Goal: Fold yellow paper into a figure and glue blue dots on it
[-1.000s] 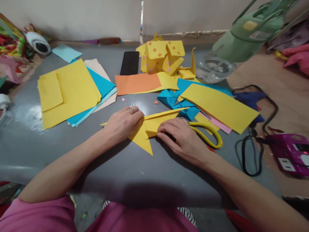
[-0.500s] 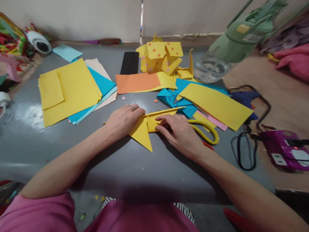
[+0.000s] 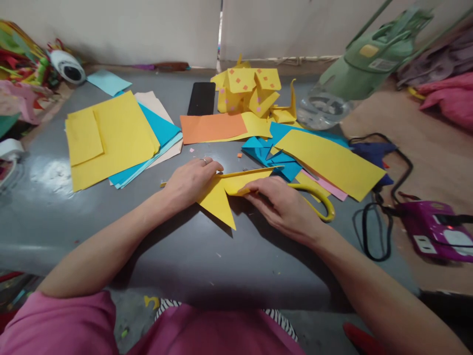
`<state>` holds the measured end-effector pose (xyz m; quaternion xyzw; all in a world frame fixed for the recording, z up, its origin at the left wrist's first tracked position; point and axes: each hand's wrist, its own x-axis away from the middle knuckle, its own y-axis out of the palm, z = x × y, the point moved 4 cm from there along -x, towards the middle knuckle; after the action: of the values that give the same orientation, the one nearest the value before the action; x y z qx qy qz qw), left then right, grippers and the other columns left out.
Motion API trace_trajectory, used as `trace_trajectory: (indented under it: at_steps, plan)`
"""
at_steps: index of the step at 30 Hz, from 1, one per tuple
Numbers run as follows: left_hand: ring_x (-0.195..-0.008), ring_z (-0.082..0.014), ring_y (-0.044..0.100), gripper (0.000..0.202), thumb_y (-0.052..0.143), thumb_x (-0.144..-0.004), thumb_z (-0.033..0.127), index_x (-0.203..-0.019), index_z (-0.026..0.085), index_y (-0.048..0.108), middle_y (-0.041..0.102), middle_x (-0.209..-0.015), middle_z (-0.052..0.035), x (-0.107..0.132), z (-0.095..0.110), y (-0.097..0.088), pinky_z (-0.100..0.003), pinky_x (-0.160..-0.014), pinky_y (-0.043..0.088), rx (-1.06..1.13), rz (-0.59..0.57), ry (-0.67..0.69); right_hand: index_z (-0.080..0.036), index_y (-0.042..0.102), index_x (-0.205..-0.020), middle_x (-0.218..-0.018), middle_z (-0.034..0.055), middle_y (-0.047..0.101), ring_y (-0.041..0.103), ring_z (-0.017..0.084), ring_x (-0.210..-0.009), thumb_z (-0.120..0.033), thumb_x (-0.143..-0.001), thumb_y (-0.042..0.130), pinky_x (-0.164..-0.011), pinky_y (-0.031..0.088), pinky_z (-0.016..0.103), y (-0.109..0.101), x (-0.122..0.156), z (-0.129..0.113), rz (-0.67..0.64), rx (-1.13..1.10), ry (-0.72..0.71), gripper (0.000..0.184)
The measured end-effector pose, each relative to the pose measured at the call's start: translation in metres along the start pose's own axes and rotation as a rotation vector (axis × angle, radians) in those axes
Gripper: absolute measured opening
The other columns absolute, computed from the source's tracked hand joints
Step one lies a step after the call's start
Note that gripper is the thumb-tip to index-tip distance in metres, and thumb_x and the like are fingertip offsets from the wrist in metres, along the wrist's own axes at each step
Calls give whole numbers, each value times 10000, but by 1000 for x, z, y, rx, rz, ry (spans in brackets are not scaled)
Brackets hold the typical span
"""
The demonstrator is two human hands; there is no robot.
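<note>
A folded piece of yellow paper (image 3: 219,204) lies on the grey table in front of me, with one pointed flap toward me and a long narrow strip along its far edge. My left hand (image 3: 194,178), with a ring on one finger, grips its left part and holds it against the tabletop. At its right side my right hand (image 3: 281,202) pinches the near edge of another flap between thumb and fingers and bends it up slightly. Yellow-handled scissors (image 3: 328,207) lie partly under the right hand and the paper; their blades are mostly hidden.
A stack of yellow paper sheets (image 3: 121,143) lies left, a black phone (image 3: 201,98) behind. Orange paper (image 3: 212,129), a dotted yellow paper figure (image 3: 244,88) and folded blue paper (image 3: 258,150) lie beyond my hands. A green-topped water bottle (image 3: 362,69) and purple device (image 3: 428,227) are at right.
My right hand has shifted its pinch to the near edge of the right flap, which now curls up off the table. The left hand stays on the paper. The view has shifted slightly.
</note>
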<state>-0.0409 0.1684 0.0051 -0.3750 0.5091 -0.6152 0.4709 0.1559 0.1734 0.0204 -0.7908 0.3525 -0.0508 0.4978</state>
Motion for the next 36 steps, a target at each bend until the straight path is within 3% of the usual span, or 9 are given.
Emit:
trace_trajectory:
  at_steps: [5,8,14,20,24,28,32,34,36]
  plan:
    - [-977,-214,652,283,433,-1005,233,-1135,200,682,691,-1161,-98,2,2,1,-293,-747,488,0,42,18,-234,553,-978,-902,46,714,668,192,-753,-286,-1017,447,-670,482,303,-1,0,5,73,-41,193,124]
    - [-971,-212,649,276,441,-1005,238,-1134,208,683,689,-1148,-94,3,2,1,-288,-728,476,2,39,11,-235,545,-996,-889,41,704,675,194,-747,-286,-1012,459,-664,482,296,-1,2,7,122,-32,234,102]
    - [-953,-203,643,253,467,-997,240,-1137,211,675,690,-1119,-83,2,4,-2,-277,-690,445,3,10,3,-232,564,-1015,-910,43,713,673,190,-759,-288,-1016,459,-659,474,294,-4,1,5,157,-20,227,119]
    - [-966,-225,644,244,455,-1007,251,-1051,200,690,697,-1110,-86,1,10,-2,-292,-640,402,9,-32,-33,-208,634,-890,-871,65,743,680,227,-836,-321,-1023,469,-791,473,363,5,1,2,7,43,98,240]
    - [-944,-217,645,263,425,-1013,258,-1018,203,681,699,-1093,-84,2,10,-1,-288,-623,392,18,-18,-14,-191,655,-1078,-901,74,759,689,250,-878,-322,-994,532,-827,477,392,7,-1,3,26,86,141,198]
    - [-897,-220,646,267,386,-1001,255,-1012,193,645,707,-995,-93,3,7,-3,-293,-632,410,43,41,-28,-218,671,-966,-924,90,752,690,272,-891,-421,-1013,486,-797,491,402,-13,6,1,-9,129,107,278]
    - [-817,-212,647,252,399,-977,260,-1122,189,593,722,-963,-87,3,-1,-10,-305,-650,434,168,79,-129,-200,615,-948,-862,184,692,655,383,-807,-438,-980,479,-657,457,460,-45,39,19,4,540,247,276]
    - [-811,-195,650,265,428,-956,253,-1165,187,576,725,-979,-71,3,-3,-14,-303,-671,453,304,75,-151,-215,570,-922,-745,166,653,624,355,-684,-395,-976,451,-569,414,428,-52,56,26,-46,630,198,223]
    - [-802,-173,648,281,458,-936,250,-1181,184,579,722,-974,-53,3,-5,-16,-294,-693,470,441,49,-162,-220,549,-947,-759,165,652,620,335,-670,-345,-973,413,-563,417,423,-54,67,30,-68,644,142,186]
